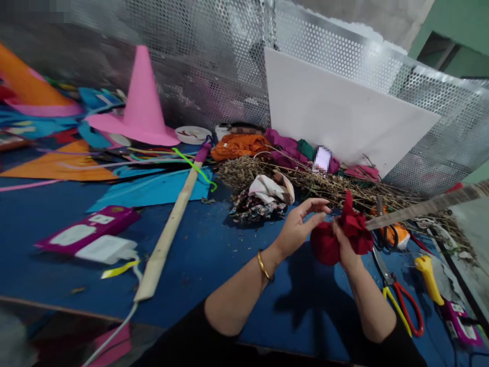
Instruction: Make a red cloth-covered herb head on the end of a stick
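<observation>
In the head view, the right hand (346, 245) squeezes the red cloth (324, 243) between its thumb and fingers. The cloth is up above the blue table (229, 270), with a round lump on one side and a ruffled part on the other. A long stick (424, 206) goes from the ruffled part to the right edge. The left hand (300, 224) is just beside the lump, its fingers bent and a bit apart, holding nothing. I can't tell if its thumb touches the cloth. The scissors (391, 280) lie near the right arm, by a yellow tool (430, 280). Dry twigs (344, 189) lie behind the hands.
</observation>
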`<state>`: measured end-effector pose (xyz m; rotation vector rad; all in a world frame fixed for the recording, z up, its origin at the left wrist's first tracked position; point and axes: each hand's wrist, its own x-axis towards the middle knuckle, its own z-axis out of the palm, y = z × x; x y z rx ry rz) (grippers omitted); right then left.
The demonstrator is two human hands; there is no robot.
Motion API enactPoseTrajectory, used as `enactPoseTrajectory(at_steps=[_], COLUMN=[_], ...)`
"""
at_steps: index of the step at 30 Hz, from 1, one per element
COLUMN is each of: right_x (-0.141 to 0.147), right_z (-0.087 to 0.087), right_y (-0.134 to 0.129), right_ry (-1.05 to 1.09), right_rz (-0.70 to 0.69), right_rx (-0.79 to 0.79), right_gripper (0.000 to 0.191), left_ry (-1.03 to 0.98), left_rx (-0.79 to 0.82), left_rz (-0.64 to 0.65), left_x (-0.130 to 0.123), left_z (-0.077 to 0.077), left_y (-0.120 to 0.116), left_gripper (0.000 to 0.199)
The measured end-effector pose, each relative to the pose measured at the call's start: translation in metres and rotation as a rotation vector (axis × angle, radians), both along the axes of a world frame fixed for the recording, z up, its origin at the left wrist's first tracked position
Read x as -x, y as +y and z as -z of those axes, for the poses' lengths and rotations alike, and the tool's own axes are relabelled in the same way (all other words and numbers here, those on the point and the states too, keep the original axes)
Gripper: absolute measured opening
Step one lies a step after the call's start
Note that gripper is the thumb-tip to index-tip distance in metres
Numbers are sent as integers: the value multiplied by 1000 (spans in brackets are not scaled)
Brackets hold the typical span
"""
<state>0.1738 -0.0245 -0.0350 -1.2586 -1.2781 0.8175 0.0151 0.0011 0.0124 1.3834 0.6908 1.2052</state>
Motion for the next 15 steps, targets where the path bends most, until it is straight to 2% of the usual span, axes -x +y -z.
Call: enactPoseTrajectory(at_steps=[1,3,5,7,9,12,15], right_x=[0,2,6,8,10,11,10], right_z=[-6,-14,-16,-13,-11,-10,-11], right_y=[1,2,1,0,-2,-3,-2], right_ry=[76,197,223,207,185,171,171], right_rz=[17,40,27,35,39,18,29], right_rx=[-23,-78,-96,-87,-85,-91,-101], right_gripper=[27,30,35,36,35,35,38], left_ry=[-22,-74,-192,-311,-346,-244,-121], left_rx=[78,287,492,585,527,360,298], left_rz=[-8,67,216,267,175,-1,-36], left_x=[-5,-16,-28,-37,-39,-38,-34], left_z=[6,17,27,33,34,35,36], left_y=[2,2,-2,-7,-10,-6,-1], left_gripper=[47,54,61,58,47,31,37])
